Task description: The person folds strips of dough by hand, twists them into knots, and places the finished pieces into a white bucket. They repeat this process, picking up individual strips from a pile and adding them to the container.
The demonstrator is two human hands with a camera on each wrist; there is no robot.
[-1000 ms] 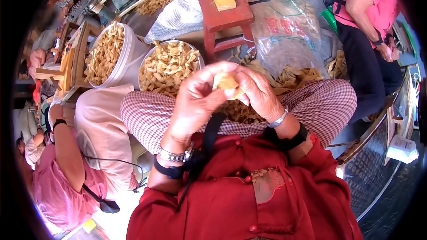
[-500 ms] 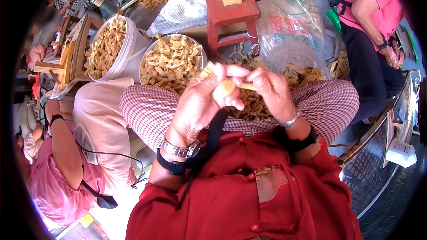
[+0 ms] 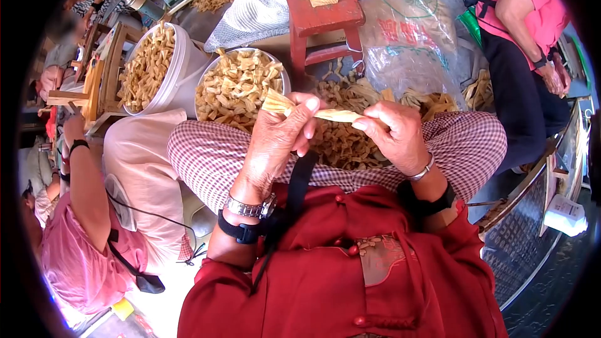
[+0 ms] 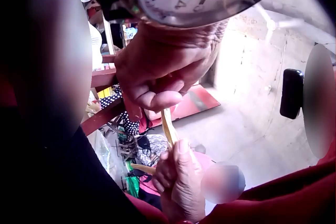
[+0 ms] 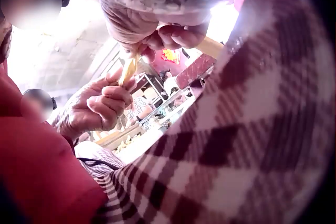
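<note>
A pale yellow fibrous strip (image 3: 338, 115) stretches nearly level between my two hands above the lap. My left hand (image 3: 272, 138) pinches it between thumb and fingers, and its wider frayed end sticks out past the hand to the left. With thumb and curled fingers, my right hand (image 3: 400, 138) grips the other end. In the left wrist view the strip (image 4: 168, 128) looks narrow and slightly twisted between the hands. Below the hands, a heap of knotted yellow-brown pieces (image 3: 350, 144) lies between the knees.
A bucket (image 3: 181, 69) and a round tub (image 3: 287, 81), both full of knotted pieces, stand ahead to the left. Ahead are a red stool (image 3: 325, 22) with a wooden block and a clear plastic bag (image 3: 407, 44). People sit close on both sides.
The hands were close together around the bunched strip; now they have drawn apart. The strip has gone from folded to pulled out straight between them.
</note>
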